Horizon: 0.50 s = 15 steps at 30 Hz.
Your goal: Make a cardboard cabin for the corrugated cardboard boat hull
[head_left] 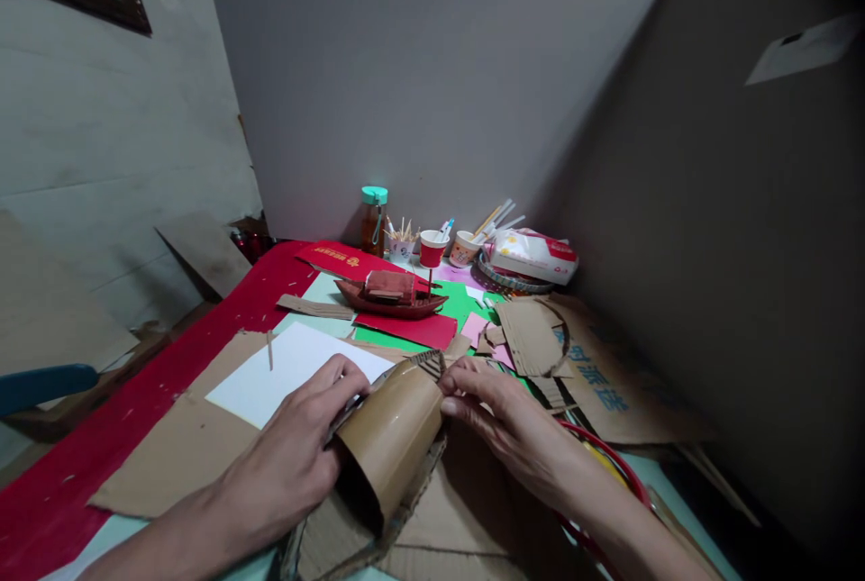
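Note:
A curved, glossy brown piece of cardboard (396, 428) arches over a larger cardboard base (331, 540) in front of me. My left hand (304, 428) is closed on the left side of this work, with its fingertips partly hidden behind the curve. At the far right edge of the curved piece, my right hand (496, 401) pinches with thumb and fingers. Ridged, corrugated cardboard (429, 362) shows just beyond the arch. A small dark-red model boat (392, 295) with a rounded cabin and a thin mast stands upright farther back.
White paper (290, 369) lies on a cardboard sheet (182, 437) at left. Paper cups (432, 249) holding sticks and pens stand at the back beside a green-lidded bottle (374, 221) and a tissue pack (533, 255). Cardboard scraps (533, 338) and a printed sheet (628, 383) lie right.

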Each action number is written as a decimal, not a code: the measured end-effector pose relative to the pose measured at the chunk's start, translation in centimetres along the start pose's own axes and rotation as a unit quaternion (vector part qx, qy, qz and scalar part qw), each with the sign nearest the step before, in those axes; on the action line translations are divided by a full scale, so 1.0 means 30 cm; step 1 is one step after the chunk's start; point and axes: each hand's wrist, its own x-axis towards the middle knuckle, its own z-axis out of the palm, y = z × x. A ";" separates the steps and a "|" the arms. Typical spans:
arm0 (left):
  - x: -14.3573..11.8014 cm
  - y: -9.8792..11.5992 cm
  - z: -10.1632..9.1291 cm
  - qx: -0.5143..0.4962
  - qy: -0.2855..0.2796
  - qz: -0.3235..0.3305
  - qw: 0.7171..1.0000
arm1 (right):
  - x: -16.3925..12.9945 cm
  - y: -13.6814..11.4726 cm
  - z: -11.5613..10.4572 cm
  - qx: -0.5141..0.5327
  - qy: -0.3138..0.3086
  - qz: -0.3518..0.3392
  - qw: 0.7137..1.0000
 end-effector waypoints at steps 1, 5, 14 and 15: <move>0.004 0.000 -0.001 0.007 -0.001 0.002 1.000 | 0.001 0.000 0.002 -0.005 0.001 0.000 1.000; 0.022 0.001 -0.007 0.017 -0.009 0.006 1.000 | 0.003 0.004 0.008 -0.018 0.009 0.005 1.000; 0.042 -0.008 -0.003 0.023 0.004 0.035 0.999 | -0.002 0.002 -0.011 -0.042 0.004 -0.018 0.999; 0.044 -0.007 -0.002 0.022 0.002 0.041 0.999 | -0.002 0.001 -0.015 -0.042 0.002 -0.021 0.999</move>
